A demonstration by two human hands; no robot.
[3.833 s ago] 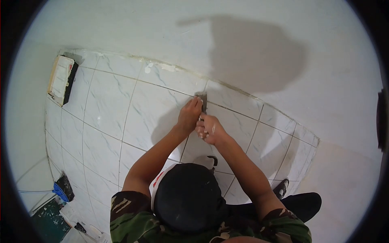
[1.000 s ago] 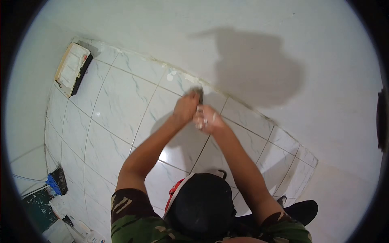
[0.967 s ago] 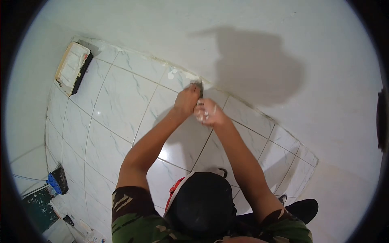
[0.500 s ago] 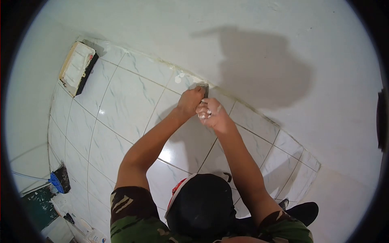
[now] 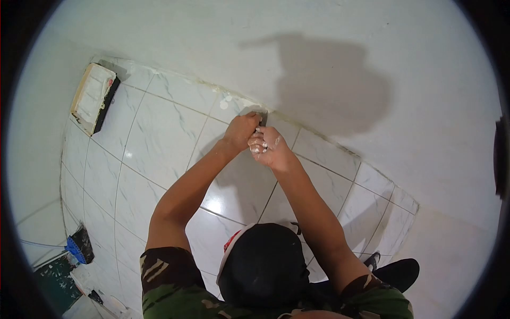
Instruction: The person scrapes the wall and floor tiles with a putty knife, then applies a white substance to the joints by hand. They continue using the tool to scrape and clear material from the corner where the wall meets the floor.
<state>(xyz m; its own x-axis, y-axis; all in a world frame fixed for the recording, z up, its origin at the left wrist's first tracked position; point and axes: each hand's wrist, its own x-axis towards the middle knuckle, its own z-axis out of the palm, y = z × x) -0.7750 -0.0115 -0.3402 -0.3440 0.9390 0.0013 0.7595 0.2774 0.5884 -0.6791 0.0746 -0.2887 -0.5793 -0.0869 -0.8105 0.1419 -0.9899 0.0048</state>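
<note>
A flat grey scraper blade [image 5: 263,116] sits at the floor's edge, against the foot of the white wall [image 5: 212,37]. My left hand [image 5: 243,129] is closed at the blade, fingers curled at its near side. Just behind it, my right hand [image 5: 270,147] is wrapped in a fist, apparently round the scraper's handle, which the fingers hide. White paste smears the right hand's fingers and back. On the tile left of the blade lie white blobs [image 5: 226,101].
A tray [image 5: 111,99] with white material stands at the far left corner. Lower left are a blue-and-black broom head [image 5: 79,245] and a dark green panel [image 5: 56,284]. A black rounded shape [image 5: 263,266] lies between my forearms. A dark object [image 5: 499,159] is at the right edge.
The camera view has shifted slightly, so the tray and hands appear a little further left. Both hands keep their grip at nearly the same spot along the wall's foot.
</note>
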